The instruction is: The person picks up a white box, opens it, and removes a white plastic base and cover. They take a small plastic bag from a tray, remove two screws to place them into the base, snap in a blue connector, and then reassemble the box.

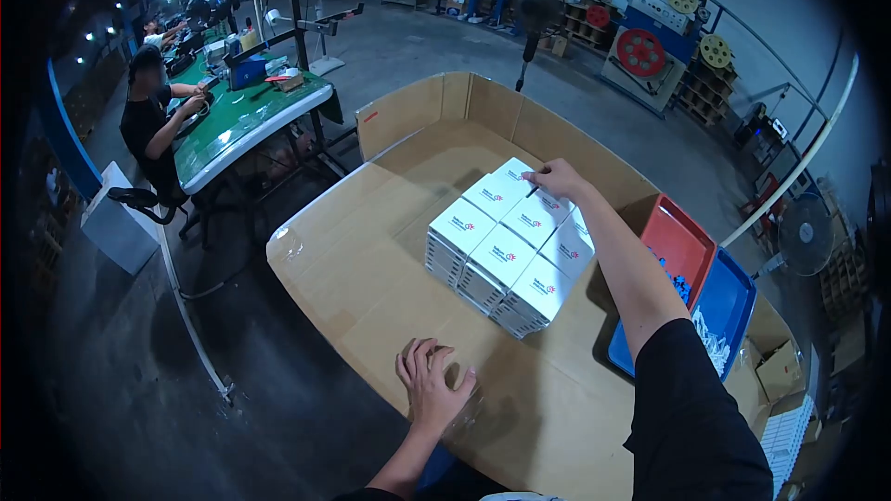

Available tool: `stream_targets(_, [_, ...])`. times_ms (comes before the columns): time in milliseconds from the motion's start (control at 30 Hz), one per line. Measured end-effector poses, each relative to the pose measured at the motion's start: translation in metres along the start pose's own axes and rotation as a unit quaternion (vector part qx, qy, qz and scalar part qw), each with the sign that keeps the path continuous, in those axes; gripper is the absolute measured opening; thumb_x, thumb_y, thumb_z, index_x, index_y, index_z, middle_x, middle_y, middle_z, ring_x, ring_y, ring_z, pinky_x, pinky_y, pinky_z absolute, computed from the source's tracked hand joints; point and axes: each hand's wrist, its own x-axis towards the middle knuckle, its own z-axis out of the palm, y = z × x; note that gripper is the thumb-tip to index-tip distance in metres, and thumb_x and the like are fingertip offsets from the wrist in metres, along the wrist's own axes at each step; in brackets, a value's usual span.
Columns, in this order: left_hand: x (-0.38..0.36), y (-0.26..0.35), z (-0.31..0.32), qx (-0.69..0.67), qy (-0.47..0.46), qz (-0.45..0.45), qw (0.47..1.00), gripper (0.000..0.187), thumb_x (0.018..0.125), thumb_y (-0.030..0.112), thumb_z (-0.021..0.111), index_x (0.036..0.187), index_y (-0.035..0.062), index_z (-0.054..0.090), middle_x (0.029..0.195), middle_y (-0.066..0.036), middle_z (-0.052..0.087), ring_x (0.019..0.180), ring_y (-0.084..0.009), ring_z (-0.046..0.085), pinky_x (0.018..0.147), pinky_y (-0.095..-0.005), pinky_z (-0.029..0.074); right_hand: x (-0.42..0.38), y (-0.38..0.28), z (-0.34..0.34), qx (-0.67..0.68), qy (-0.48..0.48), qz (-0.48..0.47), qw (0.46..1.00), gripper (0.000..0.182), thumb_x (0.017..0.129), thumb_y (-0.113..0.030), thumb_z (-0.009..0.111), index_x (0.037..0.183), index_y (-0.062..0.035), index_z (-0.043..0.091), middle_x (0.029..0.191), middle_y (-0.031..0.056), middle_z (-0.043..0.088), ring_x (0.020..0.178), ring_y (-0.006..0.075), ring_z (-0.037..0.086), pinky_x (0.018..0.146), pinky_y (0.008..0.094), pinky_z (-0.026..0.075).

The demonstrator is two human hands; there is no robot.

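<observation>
A block of several small white boxes [502, 253], each with dark print and a red logo on top, stands stacked in rows on the cardboard-covered table [371, 260]. My right hand [560, 179] reaches over to the far side of the block. Its fingers are bent round a white box [514, 173] in the back row, thumb on the top face; the far fingertips are partly hidden. Closer to me, my left hand [434, 388] hovers over or rests on the cardboard near the front edge, fingers apart and holding nothing.
Right of the boxes lie a red tray [682, 227] with small blue parts and a blue tray [740, 292] with white pieces. A raised cardboard wall [548, 134] edges the far side. A person [153, 125] works at a green table [278, 102] on the left.
</observation>
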Motion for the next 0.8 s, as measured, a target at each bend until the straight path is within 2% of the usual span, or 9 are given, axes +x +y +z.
stream_targets(100, [0.0,0.001,-0.001,-0.002,-0.001,0.002,1.0,0.049,0.08,0.037,0.079,0.12,0.013,0.063,0.138,-0.014,0.051,0.144,-0.0367,0.036,0.122,-0.062,0.015,-0.002,0.002,-0.003,0.048,0.025,0.005,0.998,0.044,0.086,-0.039,0.085,0.092,0.0044,0.077,0.087,0.016,0.074,0.077,0.0243,0.069,0.07,0.04,0.054])
stream_targets(167, [0.0,0.002,-0.002,-0.001,-0.003,0.003,1.0,0.049,0.08,0.037,0.079,0.12,0.013,0.063,0.137,-0.014,0.051,0.144,-0.0366,0.037,0.122,-0.0617,0.015,-0.008,0.002,-0.007,0.248,0.007,0.019,0.969,0.044,0.087,-0.033,0.085,0.107,0.0038,0.072,0.098,0.0142,0.072,0.09,0.0221,0.067,0.08,0.0373,0.052])
stream_targets(200, [0.0,0.003,-0.002,0.0,0.0,0.006,1.0,0.049,0.08,0.037,0.079,0.12,0.013,0.063,0.137,-0.014,0.051,0.144,-0.0366,0.037,0.122,-0.0617,0.015,-0.009,-0.001,-0.009,0.249,0.01,0.017,0.968,0.044,0.087,-0.033,0.085,0.107,0.0038,0.072,0.098,0.0142,0.072,0.09,0.0221,0.067,0.08,0.0373,0.052])
stream_targets(267, [-0.001,0.004,-0.001,0.002,0.002,0.005,1.0,0.048,0.08,0.036,0.079,0.119,0.0129,0.063,0.135,-0.014,0.052,0.143,-0.0364,0.038,0.122,-0.0609,0.017,-0.01,-0.008,-0.013,0.31,0.122,-0.039,0.942,0.041,0.083,-0.02,0.089,0.109,0.0032,0.068,0.098,0.0129,0.071,0.09,0.0198,0.068,0.081,0.036,0.054])
stream_targets(300, [-0.001,0.003,0.0,0.002,0.004,0.011,1.0,0.048,0.08,0.036,0.079,0.119,0.0129,0.063,0.135,-0.014,0.052,0.143,-0.0364,0.038,0.122,-0.0609,0.017,-0.016,-0.015,-0.017,0.347,0.137,-0.049,0.926,0.039,0.086,-0.013,0.085,0.116,0.0019,0.064,0.104,0.0123,0.071,0.099,0.0182,0.067,0.089,0.0332,0.053])
stream_targets(433, [-0.003,0.001,0.003,-0.005,0.01,0.013,1.0,0.048,0.079,0.039,0.079,0.116,0.0111,0.066,0.135,-0.015,0.053,0.144,-0.0365,0.037,0.122,-0.0618,0.016,-0.083,-0.059,-0.046,0.453,0.152,-0.144,0.866,0.039,0.089,-0.001,0.078,0.123,0.0008,0.059,0.106,0.0102,0.071,0.102,0.0169,0.067,0.09,0.0309,0.052])
stream_targets(567, [-0.004,0.0,0.007,-0.005,0.021,0.021,1.0,0.047,0.079,0.038,0.079,0.114,0.0095,0.067,0.134,-0.015,0.054,0.143,-0.0365,0.038,0.121,-0.0609,0.017,-0.149,-0.065,-0.065,0.482,0.154,-0.208,0.837,0.04,0.088,0.0,0.079,0.123,0.0005,0.059,0.108,0.0083,0.073,0.101,0.0142,0.068,0.091,0.03,0.052])
stream_targets(733, [-0.007,0.004,0.009,0.013,0.024,0.04,0.999,0.043,0.08,0.03,0.079,0.114,0.0078,0.066,0.132,-0.015,0.054,0.14,-0.0366,0.039,0.121,-0.0571,0.019,-0.234,-0.053,-0.088,0.5,0.151,-0.213,0.826,0.039,0.09,-0.001,0.078,0.124,0.0003,0.058,0.111,0.0089,0.073,0.1,0.0144,0.07,0.093,0.0298,0.052])
stream_targets(800, [-0.008,0.003,0.01,0.016,0.022,0.043,0.999,0.042,0.081,0.029,0.079,0.115,0.0074,0.066,0.133,-0.015,0.054,0.14,-0.0368,0.038,0.121,-0.0565,0.019,-0.268,-0.047,-0.095,0.575,0.1,-0.184,0.791,0.036,0.092,-0.001,0.076,0.124,-0.0021,0.059,0.111,0.0066,0.072,0.104,0.0134,0.069,0.096,0.0306,0.053])
